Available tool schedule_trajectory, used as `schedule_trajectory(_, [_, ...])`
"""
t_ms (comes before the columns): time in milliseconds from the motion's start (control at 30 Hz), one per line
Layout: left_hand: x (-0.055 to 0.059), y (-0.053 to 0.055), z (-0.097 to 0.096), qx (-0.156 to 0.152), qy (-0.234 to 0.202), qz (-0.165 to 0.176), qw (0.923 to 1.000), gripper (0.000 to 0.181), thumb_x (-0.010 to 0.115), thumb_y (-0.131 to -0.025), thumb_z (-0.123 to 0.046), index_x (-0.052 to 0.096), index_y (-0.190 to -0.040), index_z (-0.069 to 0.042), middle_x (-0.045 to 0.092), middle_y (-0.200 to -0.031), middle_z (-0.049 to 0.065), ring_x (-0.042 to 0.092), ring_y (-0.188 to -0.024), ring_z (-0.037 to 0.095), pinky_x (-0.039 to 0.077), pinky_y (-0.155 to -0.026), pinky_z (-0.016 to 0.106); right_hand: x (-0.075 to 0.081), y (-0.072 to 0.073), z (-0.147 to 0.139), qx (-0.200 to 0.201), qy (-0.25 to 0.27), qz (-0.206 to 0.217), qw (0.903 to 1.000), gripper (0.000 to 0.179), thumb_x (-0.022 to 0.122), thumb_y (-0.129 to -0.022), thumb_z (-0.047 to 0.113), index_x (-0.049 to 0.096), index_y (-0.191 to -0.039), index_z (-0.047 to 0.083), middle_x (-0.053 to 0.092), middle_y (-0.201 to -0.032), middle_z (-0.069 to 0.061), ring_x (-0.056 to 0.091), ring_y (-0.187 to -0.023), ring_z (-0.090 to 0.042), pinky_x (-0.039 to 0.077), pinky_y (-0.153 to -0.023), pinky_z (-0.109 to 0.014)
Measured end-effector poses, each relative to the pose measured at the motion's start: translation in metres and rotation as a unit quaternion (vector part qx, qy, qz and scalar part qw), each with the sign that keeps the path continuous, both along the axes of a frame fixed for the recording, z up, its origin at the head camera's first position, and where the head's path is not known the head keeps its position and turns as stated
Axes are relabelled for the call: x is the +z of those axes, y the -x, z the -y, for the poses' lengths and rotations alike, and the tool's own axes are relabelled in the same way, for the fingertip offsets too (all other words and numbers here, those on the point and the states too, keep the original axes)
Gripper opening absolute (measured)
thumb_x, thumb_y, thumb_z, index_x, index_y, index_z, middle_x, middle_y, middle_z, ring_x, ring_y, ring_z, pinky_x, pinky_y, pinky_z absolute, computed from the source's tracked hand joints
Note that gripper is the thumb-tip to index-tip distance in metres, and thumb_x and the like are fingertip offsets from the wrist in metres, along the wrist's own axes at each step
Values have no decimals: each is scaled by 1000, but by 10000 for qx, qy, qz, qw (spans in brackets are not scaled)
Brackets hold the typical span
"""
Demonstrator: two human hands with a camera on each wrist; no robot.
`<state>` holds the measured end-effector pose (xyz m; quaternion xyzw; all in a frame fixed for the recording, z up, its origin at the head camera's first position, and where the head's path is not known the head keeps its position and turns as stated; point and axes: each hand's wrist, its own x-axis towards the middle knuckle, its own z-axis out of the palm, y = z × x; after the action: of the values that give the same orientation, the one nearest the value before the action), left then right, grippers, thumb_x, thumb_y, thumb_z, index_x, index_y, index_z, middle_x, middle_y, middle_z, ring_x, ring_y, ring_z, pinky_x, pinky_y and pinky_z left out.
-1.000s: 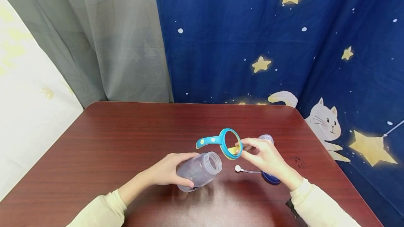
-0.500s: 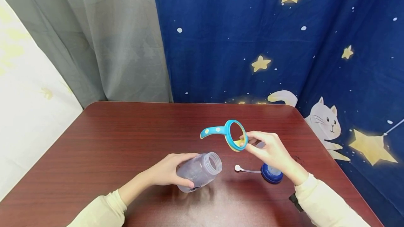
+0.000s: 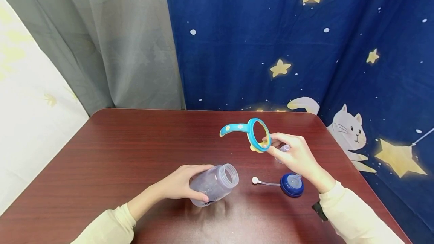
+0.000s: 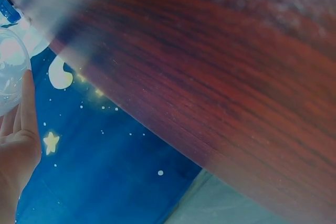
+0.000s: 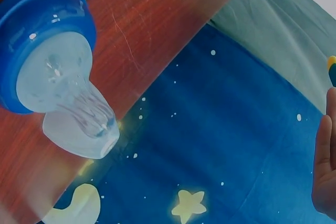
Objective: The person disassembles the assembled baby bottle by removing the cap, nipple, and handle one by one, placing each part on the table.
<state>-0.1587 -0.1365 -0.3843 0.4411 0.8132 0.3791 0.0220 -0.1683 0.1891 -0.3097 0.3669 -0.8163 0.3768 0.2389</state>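
Note:
My left hand (image 3: 181, 183) grips a translucent bottle (image 3: 215, 185), thumb near its base and fingers over the upper side. The bottle leans to the right, its threaded mouth uncapped. Between thumb and fingers, my right hand (image 3: 295, 155) pinches a blue and yellow bottle handle ring (image 3: 242, 127), raised above the table. Its curved arm points left. On the table below lies a blue nipple lid (image 3: 292, 188) with a straw (image 3: 270, 184) ending in a white weight (image 3: 255, 180). Only a sliver of the bottle (image 4: 13, 72) shows in the left wrist view.
A clear cap (image 3: 284, 149) stands on the table behind my right hand, partly hidden by it. The dark red table (image 3: 152, 138) has its far edge against grey (image 3: 142, 48) and blue (image 3: 234, 59) curtains. The right wrist view shows the nipple (image 5: 68, 87) up close.
My right hand has moved up, away and slightly right with the handle ring, farther from the bottle mouth. The nipple lid is more exposed now. The left hand and bottle have stayed in place.

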Motion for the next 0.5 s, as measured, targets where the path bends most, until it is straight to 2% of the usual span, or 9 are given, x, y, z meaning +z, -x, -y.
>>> schedule_trajectory(133, [0,0,0,7,9,85,10000,70,72,-67,-45,45,-126,-21,55,-107,-10,54,-87,6,46,-70,24,4,3,-2,-72,72,-35,9999,26,74,-68,3,66,-91,10,64,-78,9,59,-66,-1,48,-59,-26])
schedule_trajectory(267, [-1,0,-1,-16,24,133,9999,70,72,-67,-45,45,-127,-21,55,-108,-10,54,-88,6,46,-70,25,5,7,-3,-208,99,-8,9997,25,74,-68,2,66,-91,9,64,-78,10,59,-66,-1,48,-58,-22])
schedule_trajectory(367, [-1,0,-2,-47,22,103,9999,70,72,-68,-45,45,-127,-20,55,-109,-10,54,-88,6,46,-70,25,6,10,-4,-227,130,-37,9997,25,74,-68,1,66,-91,8,64,-78,9,59,-66,-2,47,-58,-19])
schedule_trajectory(500, [-1,0,-2,-69,-2,49,10000,70,72,-68,-44,45,-127,-19,55,-109,-9,54,-88,6,46,-70,24,8,13,-2,-265,162,-103,9995,25,74,-68,1,66,-91,9,64,-78,7,60,-66,-3,47,-59,-20])
